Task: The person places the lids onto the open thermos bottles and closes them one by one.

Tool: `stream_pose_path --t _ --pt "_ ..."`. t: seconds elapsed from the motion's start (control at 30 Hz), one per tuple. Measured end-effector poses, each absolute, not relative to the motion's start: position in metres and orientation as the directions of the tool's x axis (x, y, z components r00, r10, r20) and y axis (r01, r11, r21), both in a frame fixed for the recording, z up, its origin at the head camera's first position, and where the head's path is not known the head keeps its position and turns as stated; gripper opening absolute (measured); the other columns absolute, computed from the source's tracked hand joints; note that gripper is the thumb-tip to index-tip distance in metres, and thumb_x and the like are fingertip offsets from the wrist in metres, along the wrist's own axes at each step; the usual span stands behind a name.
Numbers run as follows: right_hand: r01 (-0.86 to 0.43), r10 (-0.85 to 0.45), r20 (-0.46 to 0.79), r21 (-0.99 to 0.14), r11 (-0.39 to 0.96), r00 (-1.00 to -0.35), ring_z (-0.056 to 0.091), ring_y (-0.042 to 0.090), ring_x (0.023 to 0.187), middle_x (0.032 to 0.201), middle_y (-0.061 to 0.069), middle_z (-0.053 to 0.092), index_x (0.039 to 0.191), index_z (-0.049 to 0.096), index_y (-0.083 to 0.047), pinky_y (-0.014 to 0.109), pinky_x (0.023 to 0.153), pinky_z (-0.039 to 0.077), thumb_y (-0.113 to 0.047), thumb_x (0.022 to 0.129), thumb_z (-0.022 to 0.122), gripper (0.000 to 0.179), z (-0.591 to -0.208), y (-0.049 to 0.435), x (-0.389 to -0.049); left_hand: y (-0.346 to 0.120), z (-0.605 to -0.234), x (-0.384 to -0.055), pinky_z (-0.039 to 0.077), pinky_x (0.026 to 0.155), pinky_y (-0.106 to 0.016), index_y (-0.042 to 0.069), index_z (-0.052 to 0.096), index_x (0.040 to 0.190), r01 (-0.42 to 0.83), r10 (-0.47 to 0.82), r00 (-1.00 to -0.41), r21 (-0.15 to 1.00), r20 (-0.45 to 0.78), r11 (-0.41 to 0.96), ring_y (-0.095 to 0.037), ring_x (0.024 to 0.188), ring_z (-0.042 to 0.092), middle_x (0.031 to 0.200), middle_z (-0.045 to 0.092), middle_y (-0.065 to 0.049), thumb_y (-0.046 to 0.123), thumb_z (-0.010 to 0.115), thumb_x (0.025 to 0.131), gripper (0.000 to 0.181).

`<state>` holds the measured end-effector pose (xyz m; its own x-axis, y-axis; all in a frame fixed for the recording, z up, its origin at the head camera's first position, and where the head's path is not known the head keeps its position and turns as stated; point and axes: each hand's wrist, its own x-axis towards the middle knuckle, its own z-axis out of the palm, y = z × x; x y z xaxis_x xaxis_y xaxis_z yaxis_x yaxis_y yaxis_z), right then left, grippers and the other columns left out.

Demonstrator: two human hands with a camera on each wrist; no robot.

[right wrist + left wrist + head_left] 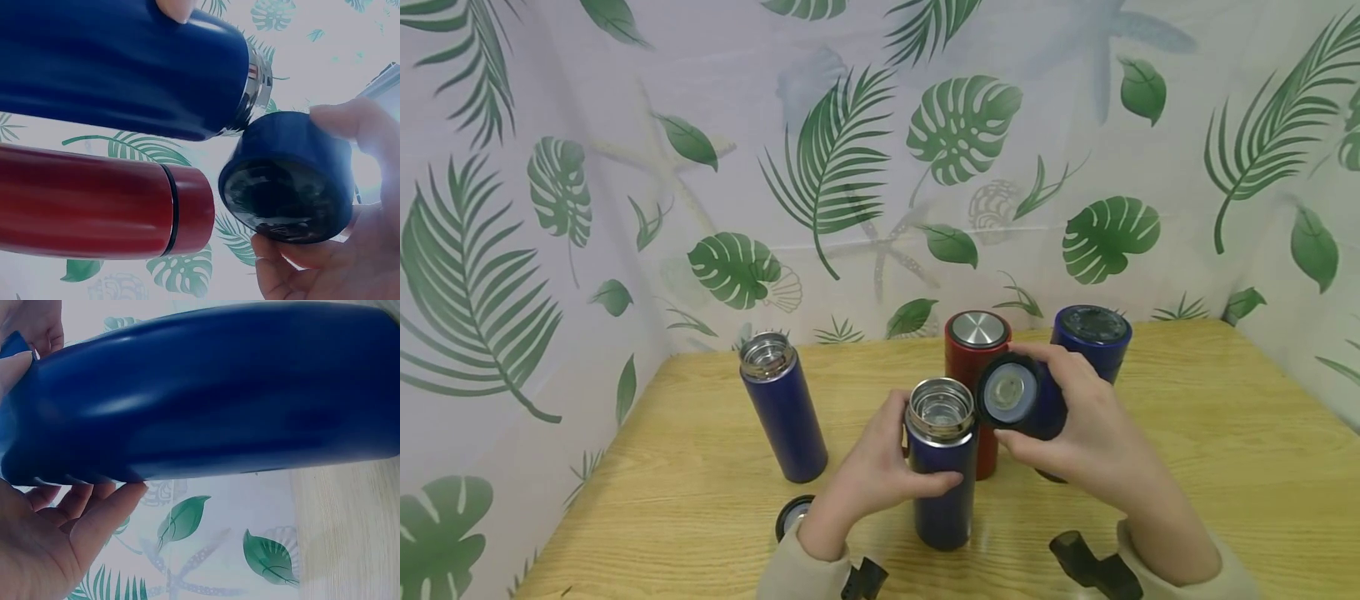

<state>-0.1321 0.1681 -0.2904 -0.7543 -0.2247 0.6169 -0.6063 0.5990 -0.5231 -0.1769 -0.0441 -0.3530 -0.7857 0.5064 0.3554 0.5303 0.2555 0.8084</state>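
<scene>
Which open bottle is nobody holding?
The leftmost blue bottle in the head view. The other open bottle is gripped by the left hand; the red bottle and the rightmost blue bottle are capped.

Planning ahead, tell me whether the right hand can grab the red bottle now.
Probably not freely: the right hand holds a blue cap, and an open blue bottle is in front of the red bottle.

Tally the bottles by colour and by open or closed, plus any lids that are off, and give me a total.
Open blue bottles: 2
Closed blue bottle: 1
Closed red bottle: 1
Lids off: 2
Total: 6
</scene>
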Motion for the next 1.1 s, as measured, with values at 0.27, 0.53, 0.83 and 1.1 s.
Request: stream_pose_path --t 0.27,0.53,0.83,1.1 --pt "-0.624 -0.213 0.636 -0.539 0.565 -0.742 0.057 0.018 0.081 0.103 0.008 0.057 0.122 0.042 -0.004 0.03 0.066 0.049 -0.001 0.055 0.081 0.077 -0.289 0.17 -0.131 -0.042 -0.354 -0.175 0.045 0.075 -0.028 0.012 0.035 0.12 0.539 0.536 -0.767 0.808 0.354 0.238 -0.013 0.098 0.049 0.112 0.047 -0.001 0.016 0.078 0.065 0.071" --pt "-0.661 -0.184 0.686 -0.538 0.523 -0.704 0.058 0.021 0.082 0.106 0.012 0.055 0.122 0.04 -0.005 0.021 0.067 0.049 0.0 0.054 0.082 0.079 -0.291 0.165 -0.129 -0.039 -0.341 -0.165 0.044 0.071 -0.026 0.007 0.036 0.117 0.548 0.558 -0.754 0.8 0.347 0.244 -0.013 0.092 0.049 0.109 0.049 -0.003 0.011 0.078 0.065 0.067" --pt "-0.723 -0.175 0.743 -0.522 0.452 -0.646 0.053 0.015 0.092 0.114 0.008 0.049 0.123 0.038 -0.002 0.016 0.081 0.04 0.005 0.054 0.081 0.082 -0.296 0.153 -0.131 -0.039 -0.342 -0.166 0.042 0.081 -0.028 0.011 0.033 0.122 0.538 0.588 -0.743 0.809 0.321 0.238 -0.012 0.102 0.046 0.115 0.046 -0.002 0.014 0.077 0.067 0.071" --pt "-0.748 -0.173 0.766 -0.507 0.429 -0.619 0.053 0.016 0.094 0.107 0.007 0.053 0.123 0.039 -0.003 0.016 0.083 0.038 0.003 0.053 0.081 0.081 -0.301 0.143 -0.132 -0.05 -0.345 -0.172 0.045 0.078 -0.029 0.012 0.038 0.125 0.507 0.571 -0.759 0.834 0.313 0.218 -0.014 0.106 0.045 0.116 0.046 0.0 0.021 0.073 0.073 0.064"
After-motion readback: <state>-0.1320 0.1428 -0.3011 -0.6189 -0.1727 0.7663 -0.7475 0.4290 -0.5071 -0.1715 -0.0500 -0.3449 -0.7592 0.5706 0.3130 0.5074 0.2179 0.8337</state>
